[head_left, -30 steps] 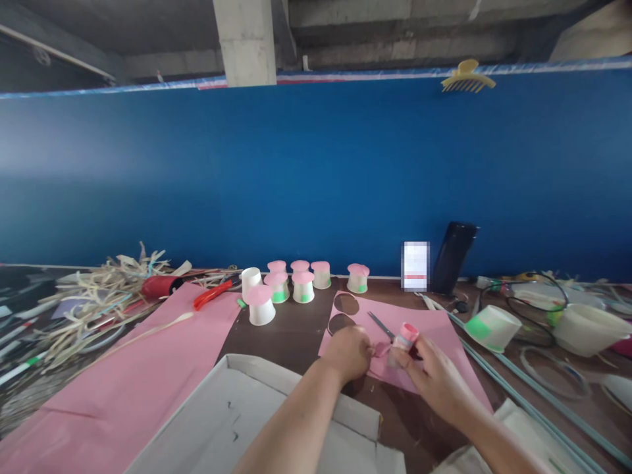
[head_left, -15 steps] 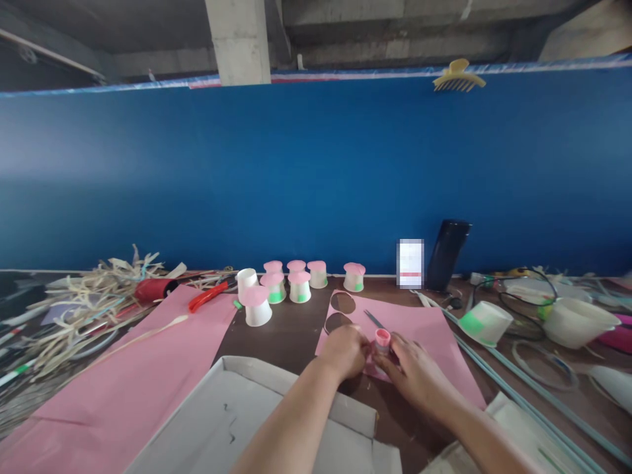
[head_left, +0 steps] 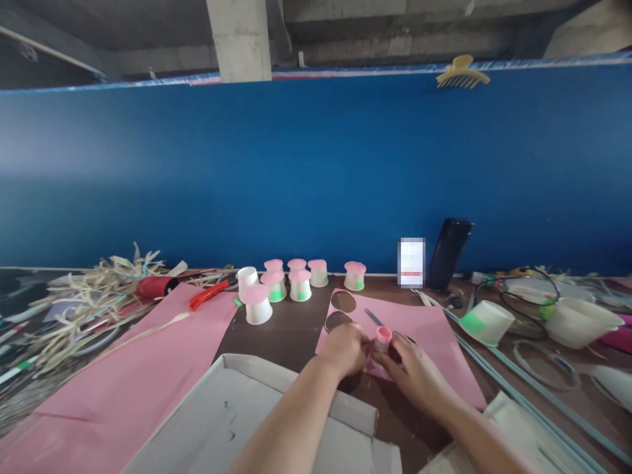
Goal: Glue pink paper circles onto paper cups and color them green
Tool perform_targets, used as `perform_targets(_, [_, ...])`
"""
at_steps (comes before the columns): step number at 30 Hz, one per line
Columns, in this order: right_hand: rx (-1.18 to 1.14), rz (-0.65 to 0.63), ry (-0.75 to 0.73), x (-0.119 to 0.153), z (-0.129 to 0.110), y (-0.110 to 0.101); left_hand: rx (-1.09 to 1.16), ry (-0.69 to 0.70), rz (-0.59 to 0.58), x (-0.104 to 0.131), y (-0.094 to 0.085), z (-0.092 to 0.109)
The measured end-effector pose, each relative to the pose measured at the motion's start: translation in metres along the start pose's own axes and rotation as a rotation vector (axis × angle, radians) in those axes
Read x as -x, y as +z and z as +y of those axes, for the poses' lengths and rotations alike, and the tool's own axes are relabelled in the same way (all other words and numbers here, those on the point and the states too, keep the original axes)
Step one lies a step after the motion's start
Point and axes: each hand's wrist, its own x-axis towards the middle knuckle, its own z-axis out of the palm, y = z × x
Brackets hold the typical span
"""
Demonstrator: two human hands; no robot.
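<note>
A small glue stick with a pink top (head_left: 382, 339) stands upright between my two hands, on a pink paper sheet (head_left: 434, 329) with round holes cut out of it. My right hand (head_left: 412, 368) grips the glue stick from the right. On the left of it, my left hand (head_left: 345, 349) pinches a small pink paper piece (head_left: 371, 361) against the sheet. Scissors (head_left: 374, 318) lie on the sheet just behind my hands.
Several upturned white cups with pink tops (head_left: 296, 284) stand behind. A large pink sheet (head_left: 123, 375) and straw scraps (head_left: 83, 303) lie left. A white cardboard box (head_left: 257, 421) sits near me. White cups (head_left: 486, 321), cables and a dark phone (head_left: 447, 253) are right.
My right hand brought the glue stick down from a tilted, raised pose to upright at the paper, close against my left hand. The view shifted slightly.
</note>
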Motion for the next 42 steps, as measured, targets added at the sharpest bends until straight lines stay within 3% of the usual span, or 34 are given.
perform_targets(10, [0.059,-0.044,-0.055,0.008,-0.003,-0.011,-0.034,0.001,-0.02,0.0,-0.003,0.002])
perform_targets(15, [-0.048,0.075,0.02,0.011,0.008,-0.017,-0.043,-0.007,-0.021,-0.002,-0.002,0.002])
perform_targets(18, [-0.08,0.097,0.041,0.008,0.011,-0.013,-0.046,-0.012,-0.016,-0.001,-0.002,0.002])
perform_targets(24, [0.001,-0.015,-0.031,0.003,0.001,-0.001,-0.041,0.007,-0.012,0.0,0.001,0.0])
perform_targets(29, [0.029,-0.048,-0.034,0.007,0.0,-0.008,-0.043,0.013,-0.004,-0.001,0.002,0.0])
perform_targets(36, [-0.095,0.075,0.054,0.008,0.003,-0.016,-0.036,-0.007,-0.001,-0.001,0.001,0.0])
perform_targets(42, [-0.008,0.025,0.043,0.0,0.002,-0.003,-0.014,-0.003,0.001,0.0,0.0,0.0])
